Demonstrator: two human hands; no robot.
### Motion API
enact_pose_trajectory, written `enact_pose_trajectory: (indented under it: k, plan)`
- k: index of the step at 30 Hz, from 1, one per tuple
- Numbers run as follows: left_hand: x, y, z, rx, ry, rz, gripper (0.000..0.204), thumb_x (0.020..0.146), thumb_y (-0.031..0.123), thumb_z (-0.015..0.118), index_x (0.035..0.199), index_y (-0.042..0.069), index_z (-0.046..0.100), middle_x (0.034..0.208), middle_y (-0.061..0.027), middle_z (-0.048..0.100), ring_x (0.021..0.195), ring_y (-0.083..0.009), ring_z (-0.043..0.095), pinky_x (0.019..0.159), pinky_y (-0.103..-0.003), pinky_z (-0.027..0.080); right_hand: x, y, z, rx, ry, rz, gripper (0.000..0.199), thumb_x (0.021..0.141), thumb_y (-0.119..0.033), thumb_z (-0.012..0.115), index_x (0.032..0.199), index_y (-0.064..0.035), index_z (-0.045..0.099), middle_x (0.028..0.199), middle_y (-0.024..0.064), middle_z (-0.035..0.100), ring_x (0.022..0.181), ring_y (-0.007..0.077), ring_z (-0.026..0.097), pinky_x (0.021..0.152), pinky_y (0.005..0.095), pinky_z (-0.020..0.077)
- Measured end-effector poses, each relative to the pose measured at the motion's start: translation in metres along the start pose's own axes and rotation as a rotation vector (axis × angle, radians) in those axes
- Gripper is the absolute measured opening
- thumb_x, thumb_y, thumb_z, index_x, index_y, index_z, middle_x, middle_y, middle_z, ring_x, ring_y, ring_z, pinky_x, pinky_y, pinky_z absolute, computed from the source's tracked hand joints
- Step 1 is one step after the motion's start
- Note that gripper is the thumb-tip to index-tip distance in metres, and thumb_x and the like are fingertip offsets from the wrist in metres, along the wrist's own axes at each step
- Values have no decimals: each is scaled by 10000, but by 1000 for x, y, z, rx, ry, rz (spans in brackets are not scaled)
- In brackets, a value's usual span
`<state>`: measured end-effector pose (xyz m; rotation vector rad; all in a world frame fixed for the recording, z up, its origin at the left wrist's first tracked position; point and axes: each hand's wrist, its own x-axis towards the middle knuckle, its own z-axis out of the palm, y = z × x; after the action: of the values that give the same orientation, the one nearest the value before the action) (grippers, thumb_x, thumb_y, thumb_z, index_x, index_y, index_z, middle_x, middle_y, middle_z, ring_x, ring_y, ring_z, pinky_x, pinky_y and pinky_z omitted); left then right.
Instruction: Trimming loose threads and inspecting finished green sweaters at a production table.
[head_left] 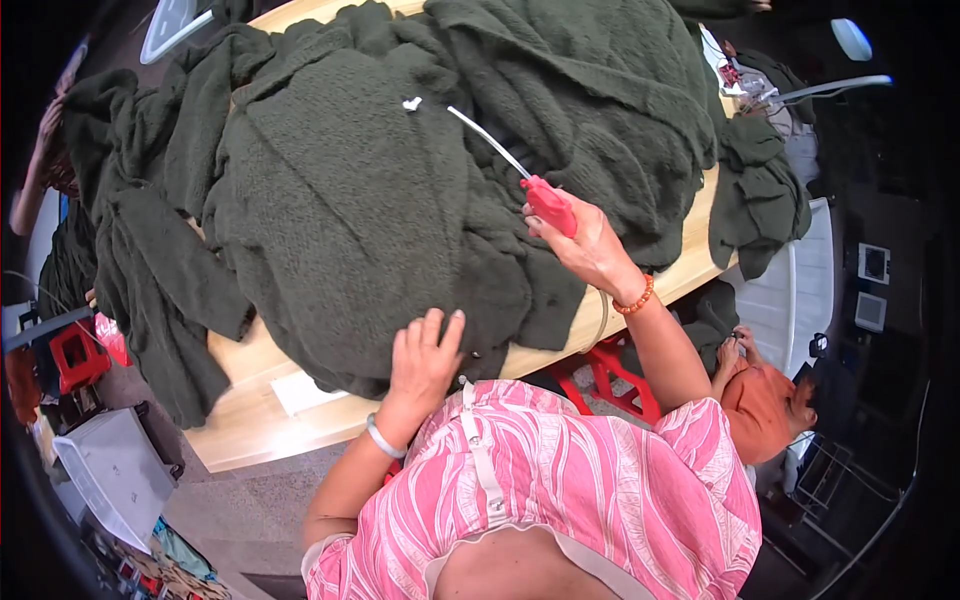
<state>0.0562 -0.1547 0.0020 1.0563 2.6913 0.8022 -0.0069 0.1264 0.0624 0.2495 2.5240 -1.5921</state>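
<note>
A dark green fleece garment (340, 190) lies spread over the wooden table before me. My left hand (424, 360) rests flat on its near edge, fingers stretched out. In my right hand (590, 245) is a red air blow gun (550, 207) with a long, thin, slightly bent metal nozzle (490, 140). The nozzle points to the far left, above the fleece. A small white scrap (411, 104) lies on the fabric just left of its tip. Below my right wrist hangs a thin hose (603, 312), partly hidden. More green fleece (600, 90) is heaped at the right.
The wooden tabletop (255, 435) shows at the near left, with a white paper (300, 392) on it. A red stool (612, 380) stands beneath the table edge. A person in orange (762, 410) sits at the right, near a white bin (808, 280). A grey crate (120, 475) stands lower left.
</note>
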Motion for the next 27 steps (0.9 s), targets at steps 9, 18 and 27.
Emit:
enact_pose_trajectory:
  k: [9,18,27]
  plan:
    - [-25,-5,-12,-714,534,-372,263,866,-19,641,1124,-4,591,1097,-89,617,1007,-171,594,921,-306,470,-59,27,-48,-152,-83,-46,192,923,-99,634,1089,-3,625,907,65,682,849,121,644,805,289,509]
    - [-98,-28,-57,-1055,1245,-511,272,956,-1,507,1228,-7,524,1192,-127,617,1111,-221,596,1000,-358,472,-88,51,-65,-269,-192,-40,208,916,-168,643,1060,-20,615,898,158,679,840,307,667,790,361,504]
    - [-15,70,-28,-626,667,-317,218,902,-16,591,1113,36,594,1195,-120,629,1090,-203,602,956,-350,481,-90,55,-76,-350,-243,-45,204,905,-147,642,1062,-18,621,915,166,683,867,325,669,791,377,503]
